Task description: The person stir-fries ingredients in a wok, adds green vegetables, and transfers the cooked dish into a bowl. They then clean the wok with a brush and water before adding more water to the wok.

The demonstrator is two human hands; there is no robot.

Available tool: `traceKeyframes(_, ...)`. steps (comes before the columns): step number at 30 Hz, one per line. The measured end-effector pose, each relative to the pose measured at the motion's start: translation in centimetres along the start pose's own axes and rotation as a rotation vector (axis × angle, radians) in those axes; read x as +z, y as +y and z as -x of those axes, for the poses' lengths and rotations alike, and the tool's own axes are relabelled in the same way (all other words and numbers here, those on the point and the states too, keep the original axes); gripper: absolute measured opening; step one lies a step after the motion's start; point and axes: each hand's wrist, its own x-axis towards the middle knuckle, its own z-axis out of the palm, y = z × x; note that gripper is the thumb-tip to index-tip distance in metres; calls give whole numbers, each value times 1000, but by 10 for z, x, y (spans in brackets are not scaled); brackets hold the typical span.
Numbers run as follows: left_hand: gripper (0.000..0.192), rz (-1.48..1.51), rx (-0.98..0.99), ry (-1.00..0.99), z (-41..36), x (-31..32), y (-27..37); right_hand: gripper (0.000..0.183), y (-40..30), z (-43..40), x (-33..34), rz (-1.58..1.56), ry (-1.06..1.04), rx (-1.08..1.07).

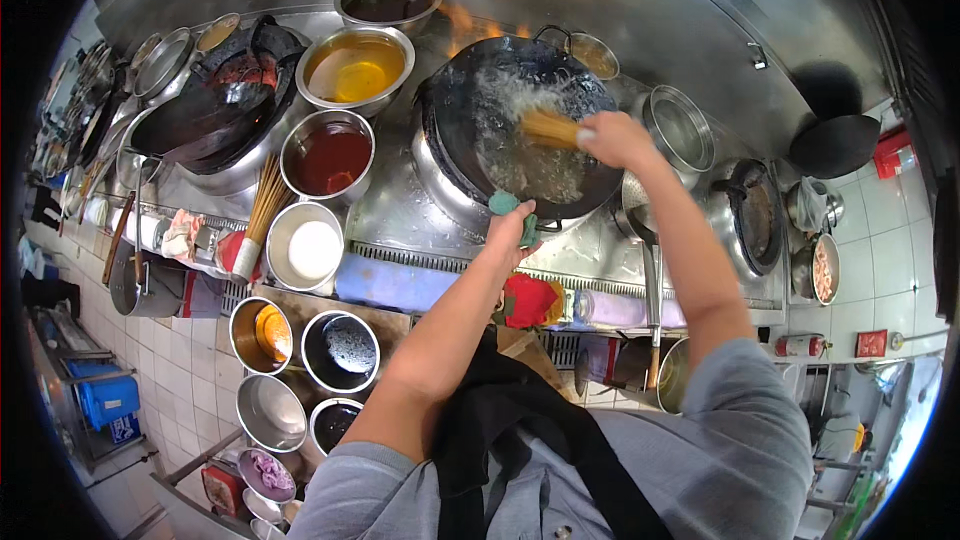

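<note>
My right hand grips a bamboo wok brush, its bristles pointing left into the large black wok. Splashing, foamy water covers much of the wok's inside around the bristles. At the near rim, my left hand holds a folded green cloth against the wok's edge. The wok sits tilted on a round steel burner ring, and flames rise behind its far side. A looped metal handle stands up from the far rim.
Left of the wok stand steel bowls of yellow oil, red liquid and white powder. A second wok rests tilted over a glowing burner. A long-handled ladle and a perforated strainer lie right. Below left are several sauce pots.
</note>
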Motion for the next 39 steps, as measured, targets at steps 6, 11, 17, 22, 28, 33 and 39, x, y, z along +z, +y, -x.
traceKeyframes(6, 26, 4, -61, -110, -16, 3, -3, 26, 12, 12, -32, -58, -369, -133)
traceKeyframes(11, 25, -31, 26, -32, -9, 14, -4, 33, 4, -35, 19, -365, -252, 313)
traceKeyframes(17, 23, -17, 18, -53, -6, 7, 1, 34, 23, -45, 16, 77, -279, -22)
traceKeyframes(22, 17, -31, -44, -50, -3, 11, 4, 32, 23, -63, 66, -154, 100, 237)
traceKeyframes(28, 19, -43, -54, -67, -10, 3, 6, 32, 23, -57, 12, 187, -217, 19)
traceKeyframes(33, 20, -70, -90, -103, -7, 15, 5, 31, 21, -49, 80, -172, 173, 277)
traceKeyframes(39, 20, -19, -37, -52, -6, -8, 8, 26, 13, 62, 81, -100, -32, -36)
